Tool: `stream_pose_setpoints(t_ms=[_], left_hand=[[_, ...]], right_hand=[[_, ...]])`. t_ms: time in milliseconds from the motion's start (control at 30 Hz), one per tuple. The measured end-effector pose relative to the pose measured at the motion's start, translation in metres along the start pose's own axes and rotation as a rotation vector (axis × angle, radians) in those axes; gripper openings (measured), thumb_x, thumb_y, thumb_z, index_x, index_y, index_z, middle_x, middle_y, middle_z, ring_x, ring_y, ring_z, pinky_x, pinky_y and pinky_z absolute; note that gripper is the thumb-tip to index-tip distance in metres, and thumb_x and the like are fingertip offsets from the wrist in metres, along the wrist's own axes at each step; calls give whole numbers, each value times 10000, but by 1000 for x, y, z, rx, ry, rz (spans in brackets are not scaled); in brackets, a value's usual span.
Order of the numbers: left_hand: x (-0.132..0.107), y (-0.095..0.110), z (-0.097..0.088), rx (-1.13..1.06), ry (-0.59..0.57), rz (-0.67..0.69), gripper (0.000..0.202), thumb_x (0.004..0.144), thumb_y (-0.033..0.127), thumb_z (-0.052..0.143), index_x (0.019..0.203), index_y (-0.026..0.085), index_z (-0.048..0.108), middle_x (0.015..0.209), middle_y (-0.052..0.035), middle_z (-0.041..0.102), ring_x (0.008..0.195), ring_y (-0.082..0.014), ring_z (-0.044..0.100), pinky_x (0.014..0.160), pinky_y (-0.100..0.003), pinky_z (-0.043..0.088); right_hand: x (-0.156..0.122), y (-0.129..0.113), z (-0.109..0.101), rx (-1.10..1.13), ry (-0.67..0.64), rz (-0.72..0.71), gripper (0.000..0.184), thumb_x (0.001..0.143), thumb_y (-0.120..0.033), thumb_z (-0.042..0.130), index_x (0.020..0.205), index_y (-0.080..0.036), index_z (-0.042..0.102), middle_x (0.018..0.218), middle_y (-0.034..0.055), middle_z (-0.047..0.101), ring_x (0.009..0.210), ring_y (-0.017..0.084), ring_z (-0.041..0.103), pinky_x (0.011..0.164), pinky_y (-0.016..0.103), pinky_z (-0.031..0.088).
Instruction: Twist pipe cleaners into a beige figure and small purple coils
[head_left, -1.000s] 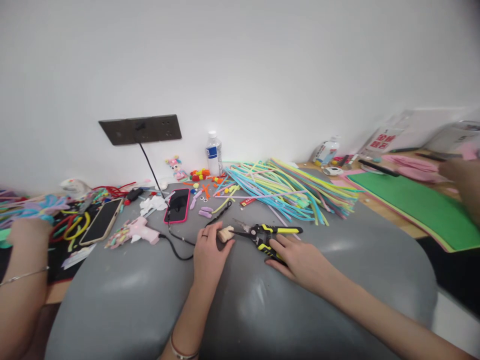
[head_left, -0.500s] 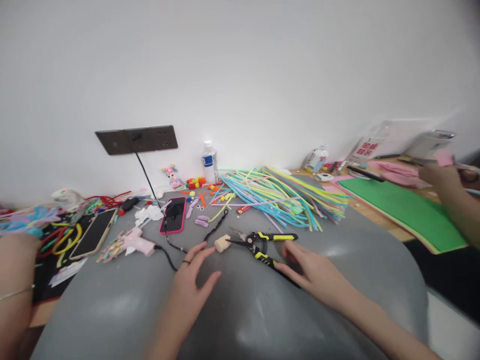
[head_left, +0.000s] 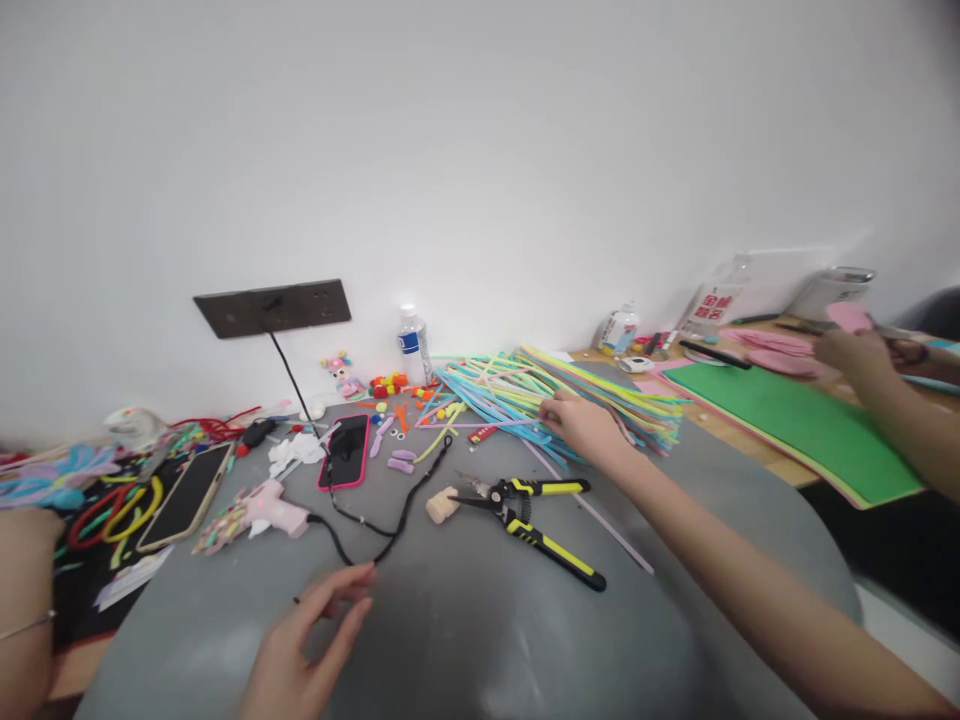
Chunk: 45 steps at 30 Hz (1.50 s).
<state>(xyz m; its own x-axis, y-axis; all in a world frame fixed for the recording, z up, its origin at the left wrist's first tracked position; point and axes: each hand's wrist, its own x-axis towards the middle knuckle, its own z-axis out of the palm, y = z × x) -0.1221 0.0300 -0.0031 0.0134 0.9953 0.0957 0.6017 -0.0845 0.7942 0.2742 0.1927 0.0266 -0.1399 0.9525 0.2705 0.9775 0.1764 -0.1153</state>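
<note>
My right hand [head_left: 581, 425] reaches over the pile of pastel pipe cleaners [head_left: 480, 390], its fingers curled and pinching among the strands; which strand they hold is hidden. My left hand [head_left: 311, 635] hovers low over the grey table, holding nothing, thumb apart from the bent fingers, close to a black cable [head_left: 405, 515]. Between the hands lie shears [head_left: 517, 500] with black and yellow handles, their blades spread. The tip of one blade meets a small beige cylinder [head_left: 442, 505]. A lilac pipe cleaner [head_left: 619, 540] runs from the pile past the handles.
At the left are a pink glue gun [head_left: 276, 510], a pink-cased phone [head_left: 346, 452] and another phone [head_left: 187, 495]. A water bottle [head_left: 414, 345] stands by the wall. Green sheets [head_left: 795, 420] lie right. Other people's arms [head_left: 892, 400] show at both sides.
My right hand has left the shears' handles and moved up to the pipe cleaner pile. My left hand has drawn back down and left, away from the beige cylinder.
</note>
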Motion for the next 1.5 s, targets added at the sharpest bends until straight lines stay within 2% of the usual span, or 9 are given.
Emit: stream_pose_setpoints(t_ms=[167,267,400,533,633,833,1100,1267,1500], left_hand=[[3,-1,-4,-69,60,-50,375,751,555,674,934,244,778,905,-70,803,783,-255,755,718,-317,620],[6,6,-6,-168,134,-126,457,725,614,672,914,206,757,733,-62,783,606,-234,726,597,-314,614],[18,31,-7,-300,158,-124,422,782,565,650,955,187,722,621,-31,741,505,-185,670,553,-291,587],[66,45,2,-201,143,36,319,803,467,630,938,193,720,709,-53,767,599,-205,701,607,-313,577],[123,38,16,228,78,175,176,793,331,624,845,210,740,841,-70,780,733,-219,699,716,-337,549],[188,25,42,312,14,201,118,600,120,777,589,203,694,663,-55,723,716,-235,668,737,-327,504],[172,30,38,164,20,269,81,726,139,629,667,192,640,708,-19,704,695,-179,637,710,-290,502],[133,53,40,-18,-48,299,84,797,261,599,830,193,635,766,-10,698,698,-153,669,635,-240,531],[79,82,48,-381,-124,201,165,787,233,628,909,195,732,856,-53,749,778,-188,698,658,-268,553]], right_hand=[[-4,14,-18,91,129,77,146,886,-232,544,865,-190,682,756,47,677,651,187,612,561,263,371],[-19,19,-37,484,377,184,177,872,-367,563,815,-207,614,642,15,620,535,165,546,525,273,387],[-46,-6,-52,1130,276,246,336,816,-543,652,833,-211,600,711,41,665,611,178,619,523,265,470],[-66,-52,-46,1373,105,222,424,752,-599,722,849,-196,628,796,72,684,734,208,659,597,284,529],[-79,-78,-37,1447,61,224,430,734,-600,744,853,-201,637,815,71,683,735,200,655,631,294,545],[-101,-101,-22,1634,33,292,358,766,-524,758,805,-197,616,800,46,658,718,168,632,663,271,531],[-87,-119,-5,1720,33,304,358,707,-479,817,788,-198,610,680,0,633,602,142,603,597,255,499],[-69,-125,-7,1765,-76,317,385,670,-499,831,861,-179,732,830,68,747,769,200,698,719,308,553],[-69,-135,-15,1644,-145,158,314,735,-476,786,754,-179,686,666,20,704,623,151,636,621,266,504]])
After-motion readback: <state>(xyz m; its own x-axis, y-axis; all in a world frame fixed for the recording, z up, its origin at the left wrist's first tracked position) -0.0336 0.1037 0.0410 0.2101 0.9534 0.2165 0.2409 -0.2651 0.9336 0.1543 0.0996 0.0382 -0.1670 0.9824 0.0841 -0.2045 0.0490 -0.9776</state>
